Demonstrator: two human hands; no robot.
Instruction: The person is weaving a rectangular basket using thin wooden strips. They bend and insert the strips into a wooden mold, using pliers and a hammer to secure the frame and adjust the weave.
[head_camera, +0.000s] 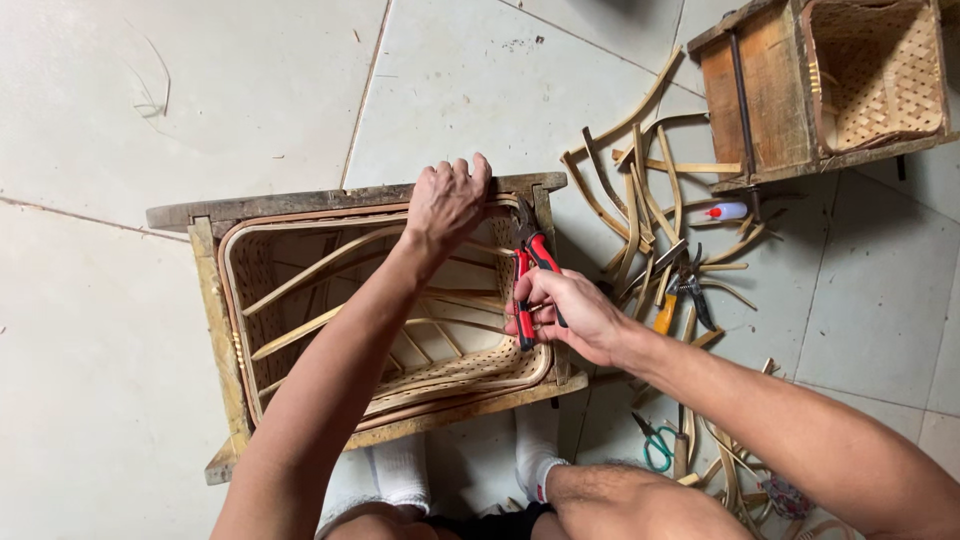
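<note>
A woven bamboo basket (300, 300) sits inside a rectangular wooden frame (215, 330) on the tiled floor in front of me. My left hand (447, 200) presses down on the far rim of the frame and basket, fingers curled over the edge. My right hand (570, 315) grips red-and-black pliers (530, 270), whose jaws point up at the basket's far right corner. Bent bamboo strips cross the inside of the basket.
Loose curved bamboo strips (640, 190) lie scattered to the right, with shears (690, 285) and a small white bottle with a red cap (725, 211). A second framed woven basket (870, 70) stands at top right. Green-handled scissors (655, 445) lie near my knee.
</note>
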